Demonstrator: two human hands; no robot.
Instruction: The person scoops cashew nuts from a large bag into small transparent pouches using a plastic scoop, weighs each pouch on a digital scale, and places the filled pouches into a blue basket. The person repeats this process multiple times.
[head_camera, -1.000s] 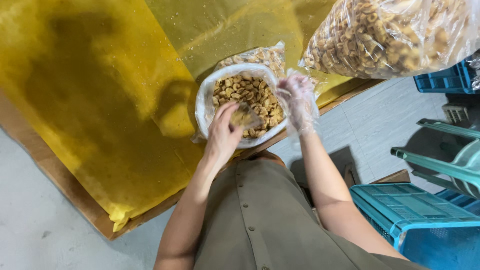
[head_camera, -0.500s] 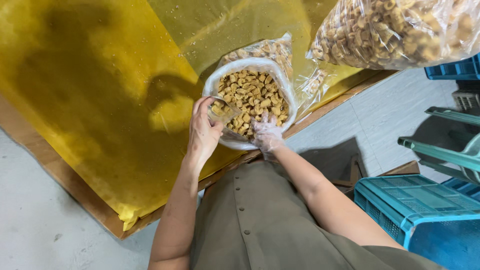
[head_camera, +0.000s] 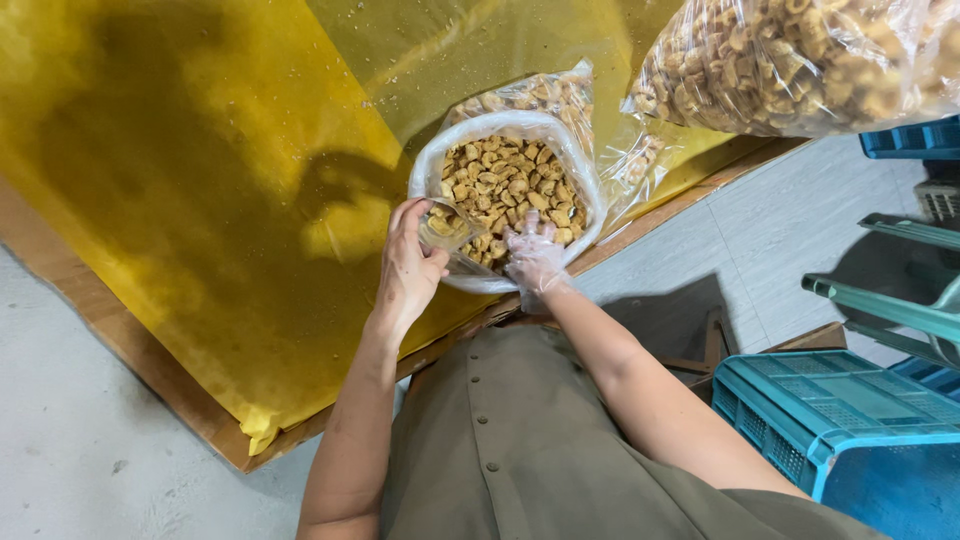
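A white bag (head_camera: 590, 185) with its rim rolled open stands at the table's near edge, full of small golden-brown snack pieces (head_camera: 510, 180). My left hand (head_camera: 408, 268), bare, grips a small clear packet (head_camera: 446, 226) partly filled with the same pieces, held at the bag's left rim. My right hand (head_camera: 534, 256) wears a thin clear plastic glove and rests, fingers spread, on the pieces at the bag's near side.
A yellow plastic sheet (head_camera: 200, 180) covers the wooden table. A big clear sack of snacks (head_camera: 800, 60) lies at the top right, a smaller clear bag (head_camera: 545, 95) behind the white one. Teal crates (head_camera: 840, 410) and a green chair (head_camera: 900, 300) stand at the right.
My left hand drew the small packet from the bag's middle to its left rim. My gloved right hand came down from above the bag's right side into the pieces.
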